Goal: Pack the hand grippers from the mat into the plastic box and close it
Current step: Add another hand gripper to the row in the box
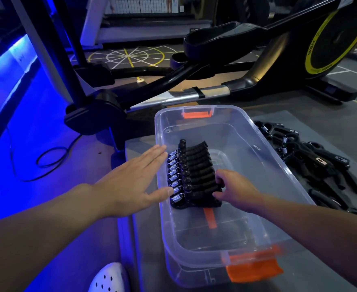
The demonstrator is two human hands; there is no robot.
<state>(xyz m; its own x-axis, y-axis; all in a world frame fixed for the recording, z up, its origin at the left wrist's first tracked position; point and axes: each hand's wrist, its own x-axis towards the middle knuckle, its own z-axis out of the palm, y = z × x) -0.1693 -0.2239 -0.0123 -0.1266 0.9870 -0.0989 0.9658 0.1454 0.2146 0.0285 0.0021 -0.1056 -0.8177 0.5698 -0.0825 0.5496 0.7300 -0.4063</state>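
The right hand (pixel 234 190) grips the near end of a row of hand grippers (pixel 196 171) standing inside the plastic box (pixel 264 142). The left hand (pixel 131 182) lies flat and open beside the row's springs. If either hand lets go unevenly, the row could topple and sprawl, leaving little room for the pile (pixel 320 165) on the mat (pixel 299 119) beyond the right hand.

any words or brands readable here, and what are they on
"MBH": on the yellow ring of the exercise machine's flywheel, printed twice.
Small labels on the loose hand grippers: too small to read.
Wall chart at the top: blurred, unreadable.
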